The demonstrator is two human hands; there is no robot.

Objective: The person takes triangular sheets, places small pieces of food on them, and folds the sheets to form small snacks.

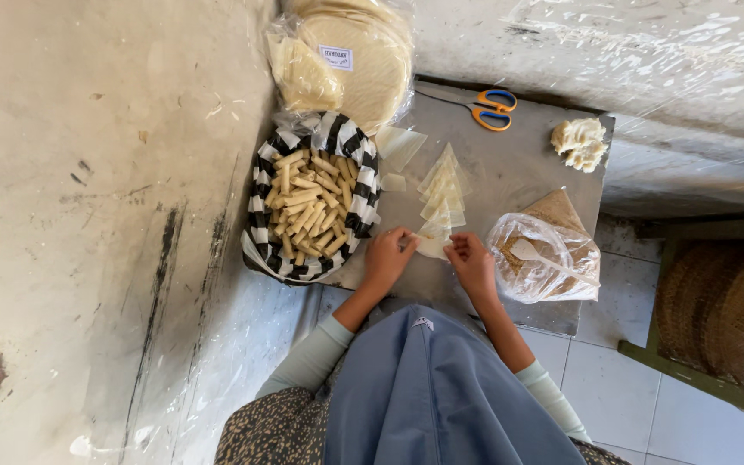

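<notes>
Both hands meet on one pale triangular pastry wrapper [431, 244], at the near edge of the grey worktop [518, 172]. Left hand [388, 256] pinches its left corner, grip narrow and closed on the sheet. Right hand [471, 261] holds the right side, fingers curled over it. The wrapper lies between the two grips, so neither hand is nearer. Its long axis runs roughly left-right across the person, though the fingers hide most of it, so that's approximate.

Counts:
- Stack of cut pale triangular wrappers [443, 185] just beyond the grips, fanned away from the person; maybe five or six, the overlap makes it unclear.
- One black-and-white striped basket of rolled pale pastry sticks [313, 205], just left of the left grip; dozens of sticks.
- One clear plastic bag of brown crumb filling with a white spoon [544, 257], just right of the right grip.
- One bag of round pale wrapper sheets [363, 56], well beyond the basket.
- One pair of orange-and-blue-handled scissors [486, 109], far side.
- One lump of off-white dough [579, 142], far right corner.
</notes>
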